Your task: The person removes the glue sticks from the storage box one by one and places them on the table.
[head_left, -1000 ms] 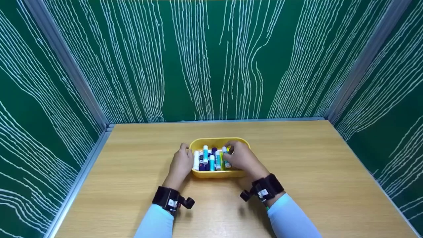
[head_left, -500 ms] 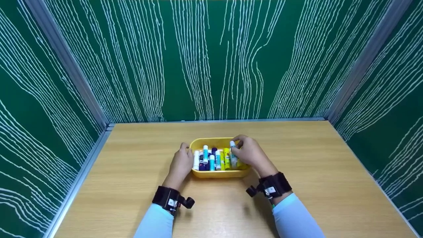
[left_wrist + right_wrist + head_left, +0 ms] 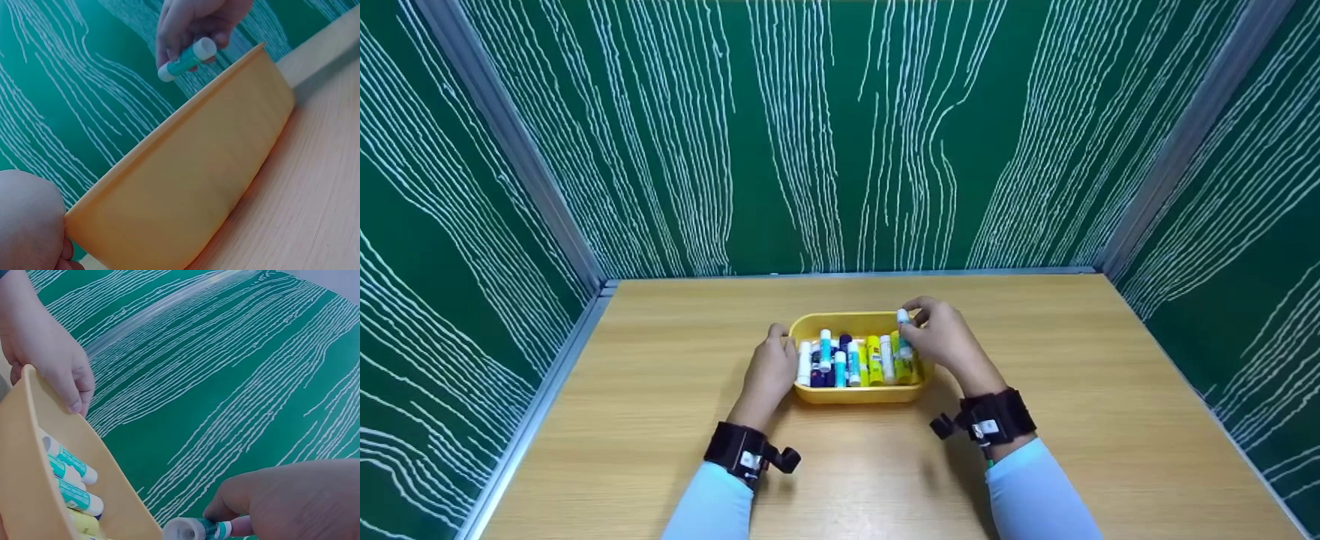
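Note:
A yellow bin (image 3: pixel 855 395) holds several glue sticks lying side by side, some white and teal (image 3: pixel 73 495), some yellow (image 3: pixel 874 361), some dark blue. My left hand (image 3: pixel 769 366) grips its left end, thumb over the rim (image 3: pixel 67 388). Over the bin's right end, my right hand (image 3: pixel 943 334) pinches a teal glue stick with white ends (image 3: pixel 188 61) between thumb and fingers. In the left wrist view this stick appears tilted, above the far part of the rim. Below it in the head view lie yellow sticks and a whitish one (image 3: pixel 886 358).
The bin stands on a wooden table (image 3: pixel 697 315), toward its far side. Green panels with wavy white lines (image 3: pixel 840 135) close off the back and both sides, joined by grey metal posts (image 3: pixel 521 142).
My right hand has moved right along the bin, a glue stick still in its fingers and lifted higher. Yellow sticks and a whitish one now show uncovered. My left hand stays at the rim.

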`<state>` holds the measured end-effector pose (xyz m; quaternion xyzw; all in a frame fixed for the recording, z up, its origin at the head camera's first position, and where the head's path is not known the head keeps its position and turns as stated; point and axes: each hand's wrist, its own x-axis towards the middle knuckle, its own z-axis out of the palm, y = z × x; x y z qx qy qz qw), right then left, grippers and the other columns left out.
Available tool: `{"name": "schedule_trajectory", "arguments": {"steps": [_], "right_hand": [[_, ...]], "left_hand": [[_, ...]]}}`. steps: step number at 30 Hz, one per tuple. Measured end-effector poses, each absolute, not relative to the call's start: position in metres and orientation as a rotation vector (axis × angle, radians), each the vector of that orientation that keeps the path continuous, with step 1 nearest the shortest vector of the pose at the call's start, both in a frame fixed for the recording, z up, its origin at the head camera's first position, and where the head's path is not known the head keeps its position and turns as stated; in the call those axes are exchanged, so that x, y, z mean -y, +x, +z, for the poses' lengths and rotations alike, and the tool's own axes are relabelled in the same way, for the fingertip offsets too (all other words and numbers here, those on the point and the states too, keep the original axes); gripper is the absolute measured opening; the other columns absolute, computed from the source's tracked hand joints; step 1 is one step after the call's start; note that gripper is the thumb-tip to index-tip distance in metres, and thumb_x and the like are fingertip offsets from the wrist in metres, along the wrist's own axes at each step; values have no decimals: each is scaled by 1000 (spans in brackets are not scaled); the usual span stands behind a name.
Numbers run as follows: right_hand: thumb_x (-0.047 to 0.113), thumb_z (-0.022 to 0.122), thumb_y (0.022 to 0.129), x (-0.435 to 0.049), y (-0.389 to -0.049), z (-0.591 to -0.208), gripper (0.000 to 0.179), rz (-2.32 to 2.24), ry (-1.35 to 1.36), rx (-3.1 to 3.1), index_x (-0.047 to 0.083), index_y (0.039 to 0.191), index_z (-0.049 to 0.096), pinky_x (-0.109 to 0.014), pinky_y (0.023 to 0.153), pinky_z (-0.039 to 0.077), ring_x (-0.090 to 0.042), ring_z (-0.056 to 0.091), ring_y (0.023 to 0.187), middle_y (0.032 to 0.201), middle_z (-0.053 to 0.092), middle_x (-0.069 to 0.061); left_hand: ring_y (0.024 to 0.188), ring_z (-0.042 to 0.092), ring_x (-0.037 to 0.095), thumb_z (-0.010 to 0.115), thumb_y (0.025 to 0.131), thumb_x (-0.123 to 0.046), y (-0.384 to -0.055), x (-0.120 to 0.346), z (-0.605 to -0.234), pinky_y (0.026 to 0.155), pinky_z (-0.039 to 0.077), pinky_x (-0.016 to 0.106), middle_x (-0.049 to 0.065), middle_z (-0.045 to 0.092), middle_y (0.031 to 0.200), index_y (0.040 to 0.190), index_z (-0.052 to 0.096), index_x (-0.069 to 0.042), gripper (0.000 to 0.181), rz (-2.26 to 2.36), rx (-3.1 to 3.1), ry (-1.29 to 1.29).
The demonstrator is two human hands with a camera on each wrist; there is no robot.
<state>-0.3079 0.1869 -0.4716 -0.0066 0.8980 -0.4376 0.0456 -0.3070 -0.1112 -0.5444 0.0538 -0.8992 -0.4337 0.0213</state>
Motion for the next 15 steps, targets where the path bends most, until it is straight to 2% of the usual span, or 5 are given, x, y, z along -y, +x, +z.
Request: {"name": "schedule_trajectory", "arguments": {"steps": [6, 12, 15], "right_hand": [[21, 71, 110, -194, -309, -469, 43, -1381, -15, -2714, 7, 150, 66, -29, 72, 63, -25, 69, 91, 122, 68, -20], [20, 69, 111, -202, -309, -465, 44, -1387, -7, -2719, 6, 153, 64, -30, 75, 65, -27, 72, 95, 124, 68, -21], [19, 68, 111, -206, -309, -464, 44, -1392, 0, -2728, 6, 153, 64, -29, 74, 65, -27, 73, 94, 124, 69, -22]], "left_hand": [[136, 72, 37, 46, 121, -25, -307, 111, -544, 116, 59, 57, 28, 70, 151, 154, 56, -7, 39, -1352, 2786, 170], [137, 72, 36, 45, 122, -26, -307, 110, -543, 117, 59, 56, 27, 70, 152, 155, 55, -8, 39, -1371, 2790, 187], [133, 74, 37, 46, 121, -25, -307, 111, -543, 113, 60, 57, 28, 71, 149, 153, 55, -7, 38, -1343, 2793, 167]]}}
